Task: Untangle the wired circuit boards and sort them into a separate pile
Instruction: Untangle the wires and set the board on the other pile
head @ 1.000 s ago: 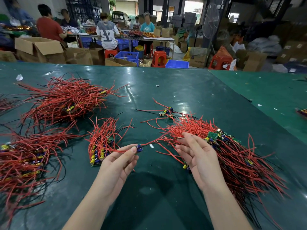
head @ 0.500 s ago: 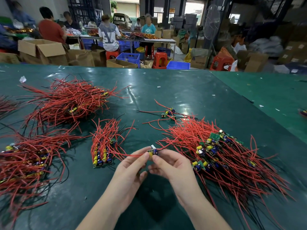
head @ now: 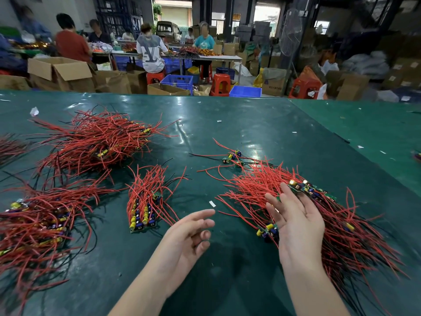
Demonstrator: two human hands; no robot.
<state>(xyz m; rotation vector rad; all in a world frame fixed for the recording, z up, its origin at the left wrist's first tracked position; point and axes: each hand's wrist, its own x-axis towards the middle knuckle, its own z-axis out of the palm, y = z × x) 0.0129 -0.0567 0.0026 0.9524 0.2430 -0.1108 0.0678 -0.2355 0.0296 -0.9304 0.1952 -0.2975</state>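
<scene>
Green table; left hand slack, empty; right hand spread, seemingly empty, over tangled boards

The right hand is covering part of the tangled pile; at nine o'clock, another wire pile is running off-frame.

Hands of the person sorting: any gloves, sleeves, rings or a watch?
No. The left hand and right hand are bare, with no gloves, rings, watch or wristband. Both forearms are uncovered as far as the picture shows; no sleeve comes into view. The nails look short and unpainted.
</scene>
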